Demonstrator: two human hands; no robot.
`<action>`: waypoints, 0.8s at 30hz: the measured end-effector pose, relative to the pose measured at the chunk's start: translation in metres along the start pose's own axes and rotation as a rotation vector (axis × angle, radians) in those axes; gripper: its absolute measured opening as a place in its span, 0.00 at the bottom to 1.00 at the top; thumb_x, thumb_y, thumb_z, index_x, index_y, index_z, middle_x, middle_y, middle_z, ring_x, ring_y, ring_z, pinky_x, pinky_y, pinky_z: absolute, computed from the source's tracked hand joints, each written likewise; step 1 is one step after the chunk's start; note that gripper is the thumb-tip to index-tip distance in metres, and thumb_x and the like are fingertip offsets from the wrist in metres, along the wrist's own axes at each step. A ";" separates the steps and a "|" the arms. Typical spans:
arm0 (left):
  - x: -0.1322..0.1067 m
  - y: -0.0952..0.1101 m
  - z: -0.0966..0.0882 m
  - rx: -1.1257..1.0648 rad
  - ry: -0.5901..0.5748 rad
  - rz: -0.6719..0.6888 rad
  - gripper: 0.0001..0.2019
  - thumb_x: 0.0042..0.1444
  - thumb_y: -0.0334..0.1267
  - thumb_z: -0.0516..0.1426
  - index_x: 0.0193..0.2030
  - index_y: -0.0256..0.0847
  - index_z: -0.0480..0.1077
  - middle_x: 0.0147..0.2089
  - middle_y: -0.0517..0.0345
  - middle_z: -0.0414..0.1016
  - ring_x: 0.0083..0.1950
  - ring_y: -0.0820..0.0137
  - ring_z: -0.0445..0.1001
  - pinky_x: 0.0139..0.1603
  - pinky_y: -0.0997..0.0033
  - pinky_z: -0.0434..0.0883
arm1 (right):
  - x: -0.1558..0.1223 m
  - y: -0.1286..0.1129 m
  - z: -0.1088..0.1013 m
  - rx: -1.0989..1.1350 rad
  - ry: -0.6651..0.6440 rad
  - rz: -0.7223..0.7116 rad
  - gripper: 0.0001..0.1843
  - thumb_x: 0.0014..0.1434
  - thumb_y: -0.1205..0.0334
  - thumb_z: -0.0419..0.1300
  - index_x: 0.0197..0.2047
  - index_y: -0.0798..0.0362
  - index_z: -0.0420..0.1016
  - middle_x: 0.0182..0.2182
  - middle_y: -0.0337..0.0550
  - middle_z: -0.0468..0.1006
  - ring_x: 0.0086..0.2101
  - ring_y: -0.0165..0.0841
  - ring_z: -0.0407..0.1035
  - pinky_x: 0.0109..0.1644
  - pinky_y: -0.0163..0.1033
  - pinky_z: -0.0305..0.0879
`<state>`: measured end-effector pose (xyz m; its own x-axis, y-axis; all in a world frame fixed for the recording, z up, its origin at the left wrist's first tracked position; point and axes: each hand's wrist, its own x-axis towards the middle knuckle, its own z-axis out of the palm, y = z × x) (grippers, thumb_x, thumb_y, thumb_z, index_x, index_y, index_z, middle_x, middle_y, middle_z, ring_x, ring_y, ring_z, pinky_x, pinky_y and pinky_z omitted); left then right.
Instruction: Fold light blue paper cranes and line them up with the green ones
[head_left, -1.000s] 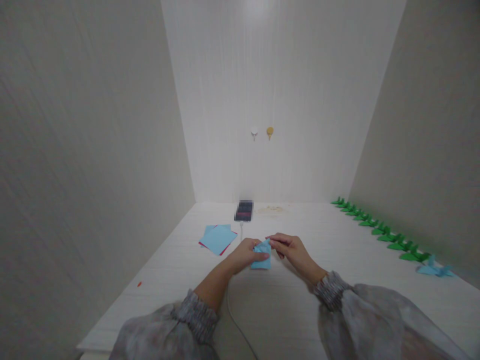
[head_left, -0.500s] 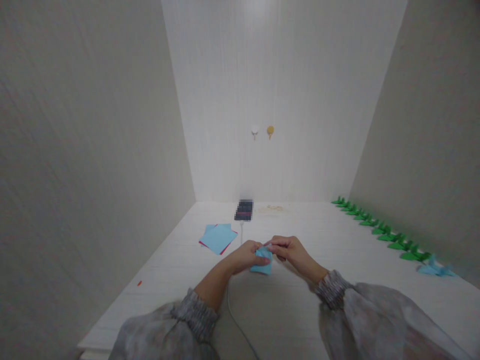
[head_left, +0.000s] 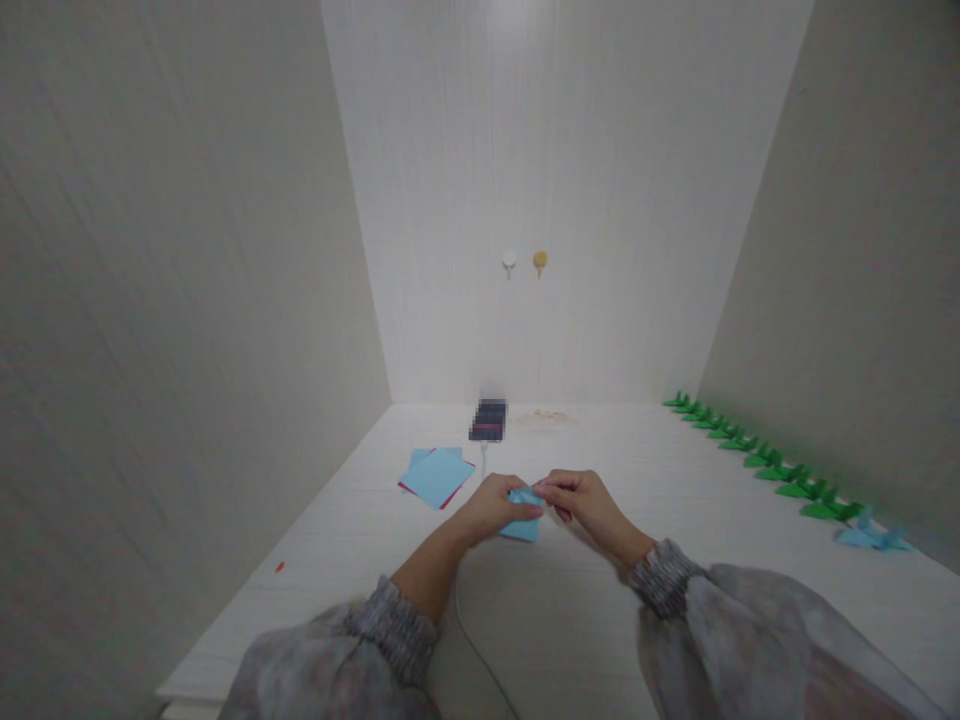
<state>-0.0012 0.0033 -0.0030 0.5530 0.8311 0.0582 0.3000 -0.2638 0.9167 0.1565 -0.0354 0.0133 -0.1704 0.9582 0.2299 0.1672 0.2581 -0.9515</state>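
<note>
1. Pale walls [head_left: 570, 130] rise around a white tabletop [head_left: 577, 640]; on the dial used here, the folded blue paper [head_left: 519, 528] is the centre and twelve points to the back.
2. That paper is off to the right of the left hand [head_left: 495, 511], which reaches it from nine o'clock. The thumb lies across its face, so the left hand grips it; the fingers behind are hidden.
3. The right hand [head_left: 570, 492] comes in from two o'clock, thumb and index fingertips pressed together, pinching the paper's upper right corner. The paper is just beside this hand, toward its eight o'clock.
4. Gray sleeves [head_left: 322, 665] with gathered cuffs cover both forearms.
5. Toward ten o'clock, near the left hand, lie loose blue sheets [head_left: 436, 478] with red edges showing beneath.
6. Between eleven and twelve sits a dark device [head_left: 488, 421], its screen blurred; a pale cable [head_left: 480, 650] passes behind the left forearm and leaves toward six.
7. From two to three o'clock, well apart from the hands, runs a row of green folded figures [head_left: 765, 465], ending with a light-blue figure [head_left: 870, 537].
8. Between eight and nine lies a small red scrap [head_left: 280, 567].
9. High at twelve, a white hook [head_left: 509, 261] and a yellow hook [head_left: 540, 260] are on the back wall.
</note>
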 end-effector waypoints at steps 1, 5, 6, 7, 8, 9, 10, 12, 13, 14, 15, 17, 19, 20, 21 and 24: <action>0.000 0.000 0.000 0.012 0.004 0.002 0.16 0.34 0.46 0.59 0.26 0.34 0.66 0.19 0.65 0.58 0.21 0.79 0.54 0.22 0.78 0.53 | 0.000 0.001 0.000 -0.002 -0.002 -0.001 0.13 0.46 0.55 0.57 0.24 0.58 0.72 0.11 0.32 0.59 0.14 0.21 0.49 0.18 0.30 0.44; 0.001 0.000 -0.002 0.036 0.023 -0.001 0.15 0.34 0.44 0.59 0.28 0.34 0.68 0.20 0.64 0.61 0.22 0.78 0.57 0.23 0.78 0.55 | 0.000 0.001 0.000 -0.009 0.004 -0.010 0.12 0.46 0.56 0.57 0.23 0.58 0.72 0.12 0.32 0.59 0.15 0.21 0.50 0.19 0.30 0.45; 0.000 0.001 -0.002 0.037 0.027 -0.006 0.15 0.34 0.44 0.59 0.28 0.34 0.68 0.20 0.64 0.61 0.22 0.78 0.57 0.23 0.78 0.55 | 0.000 0.001 0.001 -0.012 0.010 -0.011 0.12 0.46 0.57 0.57 0.23 0.58 0.72 0.12 0.32 0.59 0.15 0.21 0.50 0.19 0.30 0.45; 0.000 0.001 -0.002 0.035 0.031 -0.014 0.15 0.34 0.43 0.59 0.28 0.34 0.68 0.20 0.64 0.61 0.22 0.78 0.57 0.23 0.78 0.55 | 0.001 0.001 0.001 -0.015 0.017 -0.011 0.12 0.46 0.57 0.57 0.23 0.58 0.72 0.12 0.32 0.59 0.15 0.21 0.50 0.19 0.30 0.45; 0.000 0.002 -0.002 0.028 0.033 -0.021 0.15 0.34 0.43 0.59 0.28 0.34 0.68 0.20 0.64 0.61 0.22 0.78 0.57 0.22 0.78 0.54 | 0.001 0.000 0.001 -0.020 0.025 -0.008 0.12 0.46 0.57 0.57 0.22 0.58 0.71 0.11 0.32 0.58 0.15 0.21 0.50 0.19 0.30 0.45; 0.000 0.003 -0.002 0.017 0.034 -0.028 0.15 0.34 0.42 0.59 0.28 0.34 0.68 0.20 0.64 0.61 0.22 0.78 0.57 0.22 0.78 0.54 | 0.001 0.000 0.002 -0.026 0.037 -0.004 0.12 0.46 0.58 0.56 0.22 0.59 0.71 0.11 0.32 0.58 0.15 0.21 0.50 0.18 0.29 0.45; 0.000 0.003 -0.002 0.006 0.035 -0.034 0.14 0.34 0.42 0.59 0.28 0.34 0.68 0.20 0.64 0.61 0.21 0.78 0.57 0.22 0.78 0.54 | 0.001 -0.001 0.002 -0.034 0.053 0.000 0.12 0.46 0.58 0.56 0.22 0.59 0.71 0.11 0.31 0.58 0.14 0.21 0.50 0.18 0.29 0.45; 0.001 0.005 -0.001 -0.026 0.041 -0.053 0.14 0.34 0.41 0.60 0.27 0.34 0.67 0.20 0.64 0.61 0.21 0.78 0.57 0.21 0.78 0.54 | 0.001 -0.002 0.002 -0.060 0.094 0.002 0.11 0.46 0.58 0.56 0.22 0.58 0.71 0.11 0.31 0.57 0.14 0.21 0.49 0.18 0.29 0.44; 0.001 0.006 -0.001 -0.048 0.047 -0.067 0.14 0.34 0.41 0.60 0.27 0.34 0.67 0.19 0.64 0.61 0.21 0.78 0.58 0.21 0.78 0.55 | 0.001 -0.003 0.002 -0.076 0.120 -0.002 0.11 0.45 0.58 0.56 0.22 0.58 0.71 0.11 0.31 0.57 0.15 0.22 0.49 0.18 0.29 0.44; 0.002 0.007 0.000 -0.073 0.055 -0.080 0.14 0.34 0.41 0.60 0.28 0.34 0.67 0.19 0.64 0.60 0.21 0.78 0.58 0.22 0.78 0.56 | 0.001 -0.003 0.002 -0.094 0.147 -0.008 0.12 0.45 0.57 0.56 0.22 0.58 0.71 0.11 0.32 0.58 0.15 0.22 0.50 0.18 0.29 0.45; 0.002 0.008 0.000 -0.099 0.064 -0.089 0.14 0.34 0.40 0.60 0.28 0.34 0.66 0.19 0.65 0.60 0.21 0.78 0.58 0.22 0.77 0.56 | 0.002 -0.004 0.002 -0.114 0.170 -0.014 0.12 0.46 0.57 0.56 0.23 0.58 0.71 0.12 0.32 0.58 0.15 0.22 0.50 0.18 0.30 0.45; 0.002 0.009 0.001 -0.141 0.090 -0.083 0.14 0.33 0.38 0.60 0.28 0.34 0.65 0.21 0.64 0.61 0.22 0.78 0.59 0.23 0.77 0.58 | 0.002 -0.004 0.001 -0.153 0.211 -0.029 0.13 0.46 0.56 0.55 0.22 0.58 0.71 0.12 0.33 0.59 0.16 0.23 0.50 0.18 0.30 0.46; 0.002 0.011 0.001 -0.156 0.124 -0.056 0.14 0.32 0.35 0.60 0.28 0.34 0.65 0.23 0.64 0.62 0.23 0.78 0.60 0.24 0.78 0.58 | 0.003 -0.003 0.000 -0.191 0.245 -0.040 0.13 0.47 0.56 0.54 0.22 0.58 0.70 0.12 0.33 0.59 0.16 0.23 0.51 0.19 0.30 0.47; 0.003 0.011 0.001 -0.156 0.138 -0.045 0.14 0.31 0.34 0.60 0.28 0.34 0.65 0.23 0.63 0.63 0.23 0.78 0.60 0.24 0.78 0.58 | 0.003 -0.003 -0.001 -0.211 0.259 -0.050 0.14 0.47 0.55 0.54 0.21 0.58 0.70 0.13 0.33 0.59 0.16 0.24 0.52 0.19 0.30 0.48; 0.003 0.011 0.000 -0.151 0.143 -0.039 0.14 0.31 0.33 0.60 0.28 0.34 0.65 0.24 0.63 0.63 0.24 0.78 0.60 0.24 0.78 0.58 | 0.003 -0.002 -0.001 -0.231 0.272 -0.061 0.14 0.47 0.55 0.54 0.21 0.57 0.69 0.13 0.34 0.60 0.17 0.24 0.52 0.20 0.31 0.49; 0.004 0.012 -0.001 -0.130 0.120 -0.036 0.14 0.31 0.33 0.60 0.29 0.35 0.65 0.24 0.63 0.63 0.24 0.78 0.60 0.24 0.79 0.58 | 0.003 -0.001 -0.001 -0.294 0.308 -0.095 0.15 0.48 0.54 0.53 0.20 0.57 0.68 0.14 0.35 0.62 0.19 0.25 0.54 0.22 0.31 0.50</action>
<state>0.0039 0.0037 0.0081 0.4447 0.8934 0.0639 0.2107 -0.1737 0.9620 0.1571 -0.0330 0.0152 0.0915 0.9090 0.4066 0.4416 0.3289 -0.8348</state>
